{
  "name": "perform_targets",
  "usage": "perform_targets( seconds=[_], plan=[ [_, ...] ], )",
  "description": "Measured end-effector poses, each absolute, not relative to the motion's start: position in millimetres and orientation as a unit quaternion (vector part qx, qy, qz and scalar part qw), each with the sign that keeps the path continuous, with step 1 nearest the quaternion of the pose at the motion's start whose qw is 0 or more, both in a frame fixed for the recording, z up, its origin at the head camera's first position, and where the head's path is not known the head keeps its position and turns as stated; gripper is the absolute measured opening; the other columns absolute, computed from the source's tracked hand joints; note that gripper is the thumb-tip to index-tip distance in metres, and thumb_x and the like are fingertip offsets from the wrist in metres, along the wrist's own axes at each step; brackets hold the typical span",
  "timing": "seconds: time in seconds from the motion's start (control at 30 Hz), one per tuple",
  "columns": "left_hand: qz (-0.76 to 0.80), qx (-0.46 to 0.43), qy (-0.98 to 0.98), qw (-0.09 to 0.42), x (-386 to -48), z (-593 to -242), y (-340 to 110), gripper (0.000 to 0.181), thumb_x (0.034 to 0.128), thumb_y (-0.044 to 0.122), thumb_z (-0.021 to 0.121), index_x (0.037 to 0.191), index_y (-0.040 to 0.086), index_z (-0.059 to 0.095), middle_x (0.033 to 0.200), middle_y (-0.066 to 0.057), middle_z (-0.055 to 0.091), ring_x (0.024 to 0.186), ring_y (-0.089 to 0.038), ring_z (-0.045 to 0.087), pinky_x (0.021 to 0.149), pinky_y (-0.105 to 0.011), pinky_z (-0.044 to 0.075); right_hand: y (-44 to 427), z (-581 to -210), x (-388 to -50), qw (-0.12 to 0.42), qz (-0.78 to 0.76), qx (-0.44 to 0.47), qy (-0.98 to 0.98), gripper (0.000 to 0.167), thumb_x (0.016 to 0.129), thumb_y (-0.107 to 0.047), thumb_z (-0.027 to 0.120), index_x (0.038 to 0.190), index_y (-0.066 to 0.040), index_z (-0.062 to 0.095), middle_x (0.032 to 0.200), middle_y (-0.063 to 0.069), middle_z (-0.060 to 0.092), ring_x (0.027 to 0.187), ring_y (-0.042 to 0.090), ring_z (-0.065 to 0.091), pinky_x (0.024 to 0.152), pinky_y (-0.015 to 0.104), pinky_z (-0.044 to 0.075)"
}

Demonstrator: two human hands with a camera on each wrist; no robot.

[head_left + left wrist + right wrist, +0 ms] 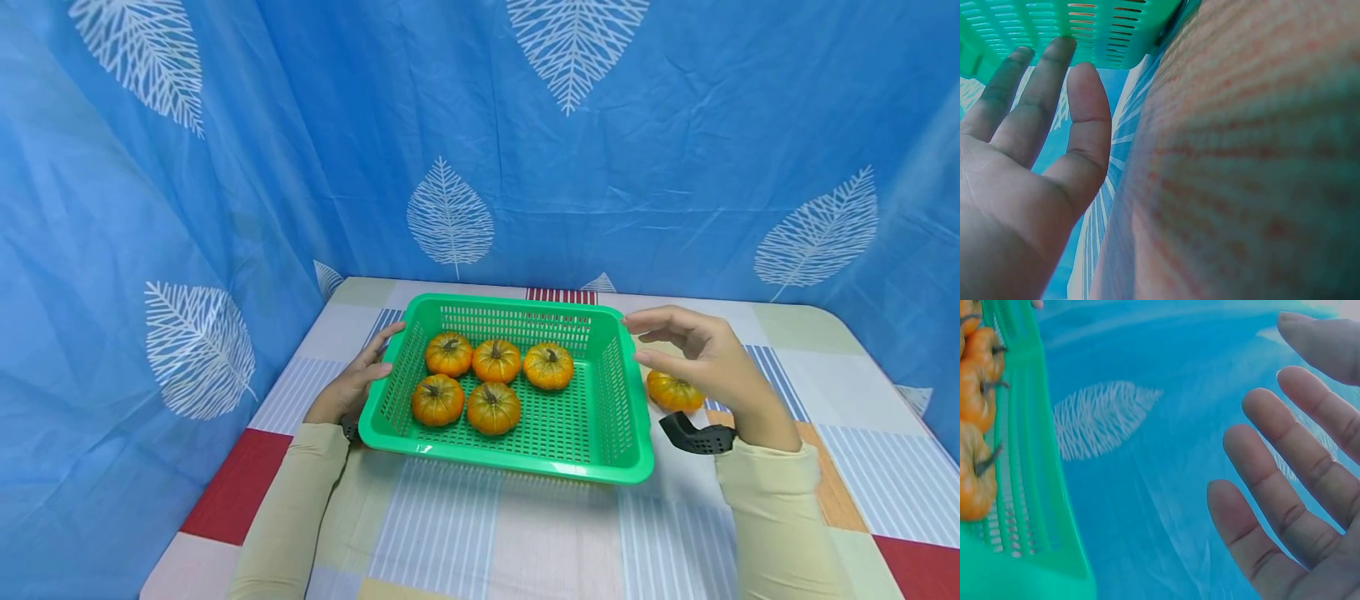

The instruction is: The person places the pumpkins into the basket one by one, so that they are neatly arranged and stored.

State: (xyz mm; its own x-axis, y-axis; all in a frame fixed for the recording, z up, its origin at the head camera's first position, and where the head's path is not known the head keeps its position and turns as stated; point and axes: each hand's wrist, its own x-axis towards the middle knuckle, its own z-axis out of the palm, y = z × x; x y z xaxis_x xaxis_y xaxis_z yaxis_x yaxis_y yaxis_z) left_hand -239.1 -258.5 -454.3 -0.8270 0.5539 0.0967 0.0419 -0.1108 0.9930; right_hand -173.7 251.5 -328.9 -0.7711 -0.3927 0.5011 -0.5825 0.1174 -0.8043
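Observation:
A green plastic basket (555, 468) with slotted walls holds several small orange pumpkins (492, 408) grouped toward its left side. My left hand (358, 379) is at the basket's left wall, its fingers extended. In the left wrist view the fingertips (1060, 47) reach the slotted green wall; whether they press on it cannot be told. By the right rim hovers my right hand (701, 354), fingers spread and a little bent, with nothing in it. A gap separates it from the basket in the right wrist view. Another pumpkin (672, 392) lies outside the basket, partly hidden behind the right hand.
The table wears a patchwork cloth (555, 533) with striped, red and orange squares. Blue curtains (600, 183) with white leaf prints hang behind the table and along its left side. A black strap (697, 435) is round the right wrist.

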Motion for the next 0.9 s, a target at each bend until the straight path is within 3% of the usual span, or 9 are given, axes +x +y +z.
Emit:
perform_targets(
  seconds=[0.23,0.5,0.77,0.9],
  plan=[
    [0.710,0.228,0.641,0.182,-238.9,-453.4,-257.9,0.078,0.1078,0.038,0.064,0.171,0.027,0.020,0.170,-0.035,0.009,0.131,-0.010,0.054,0.106,-0.029,0.056,272.1,-336.4,-172.0,0.113,0.563,0.287,-0.767,0.049,0.090,0.026,0.068,0.128,-0.004,0.076,0.128,0.001,0.075,0.115,0.008,0.070,0.097,0.014,0.055],
    [0.707,0.230,0.644,0.181,-239.1,-453.0,-258.4,0.076,0.1090,0.037,0.063,0.172,0.026,0.021,0.171,-0.036,0.007,0.132,-0.009,0.054,0.107,-0.029,0.055,293.9,-348.0,-170.6,0.112,0.564,0.249,-0.779,0.042,0.094,0.023,0.066,0.133,0.008,0.069,0.128,-0.008,0.074,0.113,0.005,0.069,0.096,0.012,0.055],
    [0.689,0.229,0.666,0.170,-240.8,-449.8,-258.6,0.076,0.1077,0.027,0.061,0.172,0.022,0.022,0.172,-0.034,0.010,0.131,-0.010,0.056,0.104,-0.033,0.058,308.5,-358.7,-172.7,0.099,0.577,0.225,-0.778,0.044,0.097,0.020,0.066,0.137,0.004,0.069,0.127,-0.009,0.074,0.108,0.004,0.071,0.091,0.011,0.056],
    [0.666,0.229,0.692,0.156,-241.2,-444.8,-257.0,0.082,0.1056,0.025,0.063,0.173,0.011,0.018,0.174,-0.032,0.011,0.131,-0.012,0.053,0.104,-0.030,0.057,314.8,-362.5,-173.7,0.101,0.558,0.208,-0.797,0.044,0.097,0.018,0.067,0.138,0.001,0.070,0.126,-0.013,0.074,0.107,0.002,0.071,0.090,0.010,0.056]
  ],
)
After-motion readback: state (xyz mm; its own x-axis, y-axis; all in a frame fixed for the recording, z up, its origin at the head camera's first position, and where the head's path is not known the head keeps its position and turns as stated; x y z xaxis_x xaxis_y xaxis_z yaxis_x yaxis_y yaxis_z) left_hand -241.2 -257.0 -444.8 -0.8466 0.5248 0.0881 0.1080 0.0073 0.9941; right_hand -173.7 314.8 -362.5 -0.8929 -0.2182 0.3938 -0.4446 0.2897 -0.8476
